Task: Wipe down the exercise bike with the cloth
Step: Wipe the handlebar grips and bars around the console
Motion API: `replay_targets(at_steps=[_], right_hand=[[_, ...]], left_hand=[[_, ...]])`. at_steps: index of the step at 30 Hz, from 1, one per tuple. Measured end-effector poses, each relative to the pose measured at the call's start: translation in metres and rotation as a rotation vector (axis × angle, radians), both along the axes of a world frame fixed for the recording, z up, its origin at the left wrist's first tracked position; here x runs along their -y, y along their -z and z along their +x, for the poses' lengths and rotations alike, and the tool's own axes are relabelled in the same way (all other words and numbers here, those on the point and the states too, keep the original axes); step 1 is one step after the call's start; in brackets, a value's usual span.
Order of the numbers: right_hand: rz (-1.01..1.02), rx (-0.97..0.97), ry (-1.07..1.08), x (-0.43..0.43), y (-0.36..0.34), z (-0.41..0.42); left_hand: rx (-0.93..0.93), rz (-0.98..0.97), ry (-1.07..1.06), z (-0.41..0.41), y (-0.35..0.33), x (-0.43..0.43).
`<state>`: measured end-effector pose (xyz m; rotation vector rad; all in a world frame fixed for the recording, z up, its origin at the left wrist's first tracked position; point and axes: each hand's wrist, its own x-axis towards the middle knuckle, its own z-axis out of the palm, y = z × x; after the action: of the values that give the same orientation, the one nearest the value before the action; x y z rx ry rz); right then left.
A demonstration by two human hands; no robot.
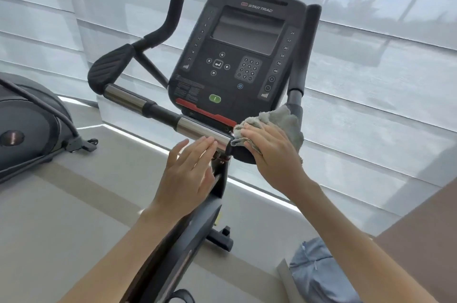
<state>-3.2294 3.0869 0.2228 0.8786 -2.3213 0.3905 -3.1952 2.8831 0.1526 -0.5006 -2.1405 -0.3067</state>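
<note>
Blinds (pixel 371 67) behind, right hand (pixel 269 151) pressing cloth (pixel 284 122) (grey) on bike (pixel 237 55)

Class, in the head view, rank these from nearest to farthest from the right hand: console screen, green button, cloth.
1. cloth, under the right hand.
2. green button, low on the console.
3. console screen, at the top.

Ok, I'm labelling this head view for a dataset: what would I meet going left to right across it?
Neighbouring machine's dark housing → bike's ribbed elbow pad → left hand, fingers straight at the chrome grip → right hand flat on the grey cloth → blue-grey garment at the bottom right.
</note>
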Motion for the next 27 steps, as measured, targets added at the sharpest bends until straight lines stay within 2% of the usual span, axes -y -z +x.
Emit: replay_targets(at_steps=[4,8,10,16,23,27], right_hand=[[0.026,-0.103,-0.033,0.007,0.014,0.012],[0.233,-0.216,-0.100,-0.013,0.021,0.013],[0.272,-0.222,-0.126,-0.024,0.014,0.010],[0.134,-0.097,-0.063,-0.038,-0.012,-0.001],[-0.010,0.096,0.190,-0.036,-0.042,-0.023],[-0.024,0.125,0.118,-0.008,-0.028,-0.002]], left_hand=[[0.020,-0.003,-0.008,-0.009,0.002,0.015],[0.084,0.033,-0.133,-0.023,0.001,0.041],[0.131,0.026,-0.194,-0.031,0.003,0.055],[0.194,-0.024,-0.170,-0.040,0.009,0.078],[0.174,-0.040,-0.102,-0.042,0.007,0.086],[0.152,0.000,-0.085,-0.045,0.006,0.084]])
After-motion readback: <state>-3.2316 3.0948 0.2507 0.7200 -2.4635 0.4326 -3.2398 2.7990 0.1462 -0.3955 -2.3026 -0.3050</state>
